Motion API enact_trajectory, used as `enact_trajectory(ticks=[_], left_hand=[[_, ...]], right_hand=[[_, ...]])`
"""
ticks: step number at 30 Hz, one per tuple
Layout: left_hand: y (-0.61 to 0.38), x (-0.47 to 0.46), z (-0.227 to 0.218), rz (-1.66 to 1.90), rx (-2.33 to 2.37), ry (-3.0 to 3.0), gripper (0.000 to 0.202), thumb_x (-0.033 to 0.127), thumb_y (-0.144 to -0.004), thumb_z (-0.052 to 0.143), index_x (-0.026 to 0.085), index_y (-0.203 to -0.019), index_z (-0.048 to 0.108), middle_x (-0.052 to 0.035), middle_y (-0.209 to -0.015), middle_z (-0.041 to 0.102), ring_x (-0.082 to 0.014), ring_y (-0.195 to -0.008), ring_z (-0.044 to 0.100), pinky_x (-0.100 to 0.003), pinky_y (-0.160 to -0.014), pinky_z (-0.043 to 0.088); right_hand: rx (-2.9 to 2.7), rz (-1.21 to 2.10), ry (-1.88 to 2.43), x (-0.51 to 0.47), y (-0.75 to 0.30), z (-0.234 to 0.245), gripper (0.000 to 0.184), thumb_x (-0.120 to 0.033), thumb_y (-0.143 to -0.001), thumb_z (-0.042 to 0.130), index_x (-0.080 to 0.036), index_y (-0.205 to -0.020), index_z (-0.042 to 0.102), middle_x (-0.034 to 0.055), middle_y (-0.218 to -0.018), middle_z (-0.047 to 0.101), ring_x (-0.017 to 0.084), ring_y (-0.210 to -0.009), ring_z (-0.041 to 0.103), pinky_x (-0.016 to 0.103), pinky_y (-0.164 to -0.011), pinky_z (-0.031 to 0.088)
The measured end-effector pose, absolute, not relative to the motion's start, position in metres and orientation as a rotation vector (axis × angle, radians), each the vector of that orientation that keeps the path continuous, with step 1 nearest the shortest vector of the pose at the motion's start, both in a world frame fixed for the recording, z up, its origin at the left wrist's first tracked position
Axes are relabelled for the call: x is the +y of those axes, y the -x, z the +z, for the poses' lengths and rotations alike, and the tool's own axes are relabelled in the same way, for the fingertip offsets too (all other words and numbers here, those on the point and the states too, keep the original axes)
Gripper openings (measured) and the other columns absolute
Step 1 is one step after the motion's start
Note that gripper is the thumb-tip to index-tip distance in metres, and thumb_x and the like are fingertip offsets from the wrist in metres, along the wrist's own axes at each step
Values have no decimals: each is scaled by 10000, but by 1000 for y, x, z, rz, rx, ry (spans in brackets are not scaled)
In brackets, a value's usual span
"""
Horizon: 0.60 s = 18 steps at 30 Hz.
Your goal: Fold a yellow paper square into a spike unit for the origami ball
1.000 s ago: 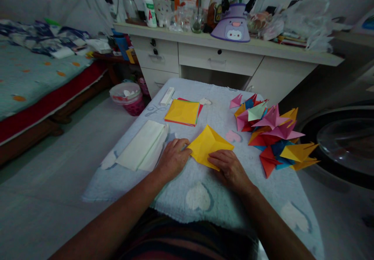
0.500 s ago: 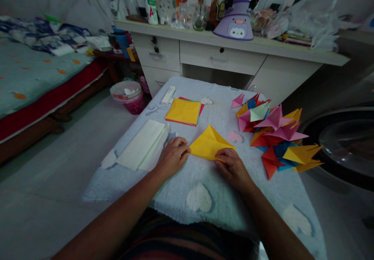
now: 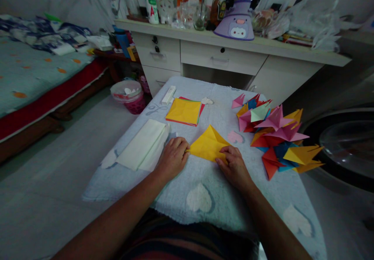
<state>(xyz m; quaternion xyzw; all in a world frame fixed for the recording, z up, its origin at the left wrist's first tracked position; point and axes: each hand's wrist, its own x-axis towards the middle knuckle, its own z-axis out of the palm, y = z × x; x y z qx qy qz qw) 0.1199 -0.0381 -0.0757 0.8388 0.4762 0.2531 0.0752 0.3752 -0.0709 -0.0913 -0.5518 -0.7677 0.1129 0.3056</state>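
A yellow sheet of origami paper [image 3: 208,142], folded into a roughly triangular shape, lies on the cloth-covered table between my hands. My left hand [image 3: 174,155] pinches its left corner, fingers curled and pressed together. At the lower right edge, my right hand [image 3: 233,166] has the paper between thumb and fingers. Beyond it is a stack of square coloured paper [image 3: 184,111] with a yellow sheet on top. To the right lies a pile of folded paper figures [image 3: 276,129] in pink, red, blue, orange and yellow.
Left of my left hand lies a folded whitish sheet [image 3: 143,144]; a small white box [image 3: 168,95] is near the far left edge. A white desk [image 3: 222,53] stands behind the table [image 3: 201,197]. A pink bin [image 3: 133,98] is on the floor, a round-doored machine [image 3: 347,143] at right.
My right hand's fingers have shifted slightly up and over the paper's right corner. My left hand has moved a little, still at the left corner.
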Motion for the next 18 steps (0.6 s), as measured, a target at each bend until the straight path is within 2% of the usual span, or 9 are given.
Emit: enact_trajectory(ticks=[4, 8, 15, 18], left_hand=[[-127, -59, -72, 816, 1244, -2773, 126, 152, -912, 491, 180, -906, 614, -67, -974, 627, -212, -915, 539, -373, -822, 448], [-135, -77, -76, 716, 934, -2925, 172, 170, -949, 452, 186, -910, 619, -50, -905, 642, -183, -862, 572, -324, -763, 452], [-126, -69, -77, 793, 1323, -2506, 96, 119, -875, 529, 177, -903, 600, -46, -887, 621, -197, -859, 573, -335, -782, 482], [-116, -50, -74, 770, 1396, -2270, 218, 83, -810, 577, 185, -1002, 589, -47, -996, 597, -198, -954, 575, -337, -838, 490]], right_hand=[[-2039, 311, 1471, -70, -375, -91, 135, -257, -846, 619, -193, -728, 604, 105, -979, 617, 256, -953, 548, 452, -855, 469], [-2038, 299, 1478, -70, -374, -90, 157, -255, -843, 622, -199, -699, 590, 105, -978, 621, 259, -941, 550, 452, -840, 473], [-2034, 294, 1488, -70, -374, -89, 176, -251, -845, 609, -202, -679, 584, 107, -980, 625, 258, -934, 549, 455, -834, 477], [-2040, 294, 1492, -70, -375, -89, 158, -245, -838, 615, -201, -688, 592, 105, -978, 628, 258, -930, 551, 450, -831, 477]])
